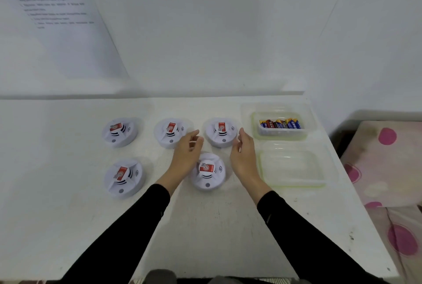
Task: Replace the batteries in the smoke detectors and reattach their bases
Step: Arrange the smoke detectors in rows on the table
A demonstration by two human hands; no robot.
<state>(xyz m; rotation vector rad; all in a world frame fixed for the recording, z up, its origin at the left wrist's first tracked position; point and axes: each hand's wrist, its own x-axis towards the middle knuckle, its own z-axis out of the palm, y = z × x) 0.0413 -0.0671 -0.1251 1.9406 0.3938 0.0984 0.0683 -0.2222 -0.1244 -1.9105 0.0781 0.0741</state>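
My black sleeves [127, 226] run up over the white table [205, 233], and between my wrists sits the nearest smoke detector [207, 170], red label up. My left hand [187, 153] is loose, fingers relaxed, nothing in it, at the detector's 10 o'clock and overlapping its edge; I can't tell whether it touches. My right hand [244, 158] is empty too, fingers slack, at the detector's 2 o'clock and clear of it. At 9 o'clock, well apart, lies a second detector [124, 177]. At 3 o'clock of my right hand, an empty clear tub [293, 165]. Further out, three detectors in a row: the left one [120, 131], the middle one [170, 131] just beyond my left fingertips, the right one [221, 131] at 12 o'clock between both hands. At 1 o'clock, a clear box [257, 128] holds batteries [280, 123]. A printed sheet [57, 21] hangs on the wall at 11 o'clock.
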